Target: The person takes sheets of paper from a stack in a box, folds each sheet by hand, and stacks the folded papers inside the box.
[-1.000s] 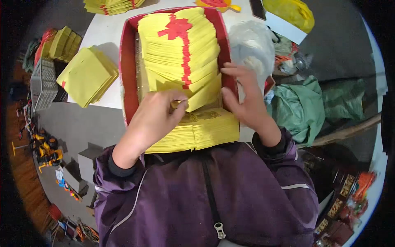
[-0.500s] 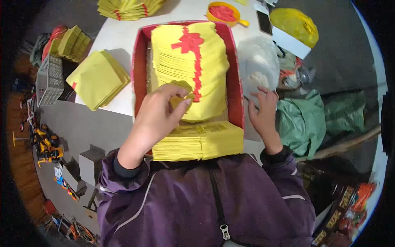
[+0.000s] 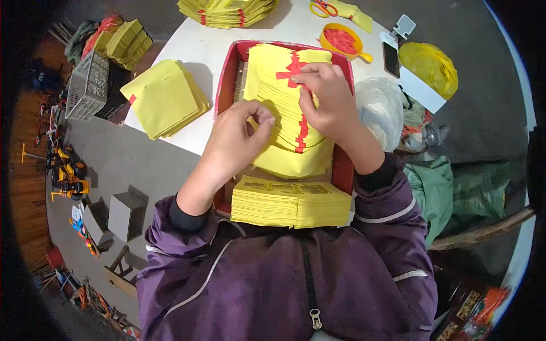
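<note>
Left hand: your left hand [image 3: 236,139] curves over the left side of the fanned yellow papers [image 3: 278,105], thumb and forefinger tips drawn close to each other; you cannot tell from here whether a sheet is pinched between them.
Right hand: your right hand [image 3: 330,102] is over the far right part of the same papers, fingers bent and thumb below them, tips at the red strips [image 3: 301,136] (whether they grip a strip or only touch it, you cannot tell).
Fanned papers: they lie overlapping inside the red box [image 3: 223,102], with the strips running down them in a line and a wider red patch near the far end.
Near stack: a squared yellow stack [image 3: 264,207] with dark printing on top sits at the box's near end, just in front of your purple jacket [image 3: 261,278].
White table: on the white table [image 3: 190,45], to the left of the box, you have a loose yellow pile [image 3: 159,99]; a yellow bundle [image 3: 227,14] with red marks is at the far edge.
Orange bowl: beyond the box's far right corner, your orange bowl [image 3: 345,54] holds red pieces [image 3: 340,41], with red-handled scissors [image 3: 323,8] behind it and a phone [image 3: 391,59] to its right.
Plastic bag: a clear bag [image 3: 380,108] is just right of the box.
</note>
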The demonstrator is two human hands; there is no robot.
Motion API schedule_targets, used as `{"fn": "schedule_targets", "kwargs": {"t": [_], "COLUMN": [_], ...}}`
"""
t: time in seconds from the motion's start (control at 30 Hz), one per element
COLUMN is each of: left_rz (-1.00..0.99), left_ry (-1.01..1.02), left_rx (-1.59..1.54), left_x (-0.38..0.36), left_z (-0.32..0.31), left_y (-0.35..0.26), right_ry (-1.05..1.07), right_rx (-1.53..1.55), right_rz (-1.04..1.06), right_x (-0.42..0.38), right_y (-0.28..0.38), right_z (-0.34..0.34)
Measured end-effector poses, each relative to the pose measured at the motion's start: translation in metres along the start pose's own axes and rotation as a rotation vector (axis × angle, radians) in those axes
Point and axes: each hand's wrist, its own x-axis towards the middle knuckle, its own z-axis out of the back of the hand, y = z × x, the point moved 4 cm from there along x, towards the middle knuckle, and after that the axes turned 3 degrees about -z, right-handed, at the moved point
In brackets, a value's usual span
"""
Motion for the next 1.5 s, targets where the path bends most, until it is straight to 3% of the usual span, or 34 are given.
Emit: {"fn": "schedule_targets", "kwargs": {"t": [0.13,0.27,0.43,0.63,0.77,0.97,1.1,1.3,1.43,1.5], "left_rz": [0.063,0.330,0.322,0.286,0.270,0.237,0.279,0.283,-0.017,-0.108], "left_ry": [0.010,0.021,0.174,0.131,0.152,0.168,0.149,0.134,-0.027,-0.067], "left_rx": [-0.106,-0.574,-1.044,-0.909,-0.842,-0.872,-0.899,-0.844,-0.172,-0.054], "left_x": [0.013,0.030,0.047,0.044,0.049,0.059,0.059,0.058,0.064,0.063], "left_z": [-0.002,-0.006,-0.017,-0.020,-0.023,-0.033,-0.035,-0.033,-0.031,-0.032], "left_y": [0.009,0.012,0.003,-0.010,-0.003,0.003,-0.002,-0.003,-0.005,-0.008], "right_ry": [0.075,-0.036,0.017,0.009,0.146,0.112,-0.104,-0.108,-0.011,0.023], "right_rx": [-0.141,-0.113,-0.286,0.162,0.855,0.843,0.038,-0.076,0.744,0.764], "right_rz": [-0.021,0.060,0.070,-0.196,-0.808,-0.787,-0.134,-0.135,-0.844,-0.871], "right_x": [0.002,0.003,-0.006,-0.019,-0.027,-0.032,-0.027,-0.029,-0.031,-0.034], "right_y": [0.000,0.026,0.046,0.032,0.014,0.009,0.027,0.026,0.011,0.005], "right_z": [-0.008,0.009,0.016,0.025,0.021,0.020,0.033,0.032,0.030,0.031]}}
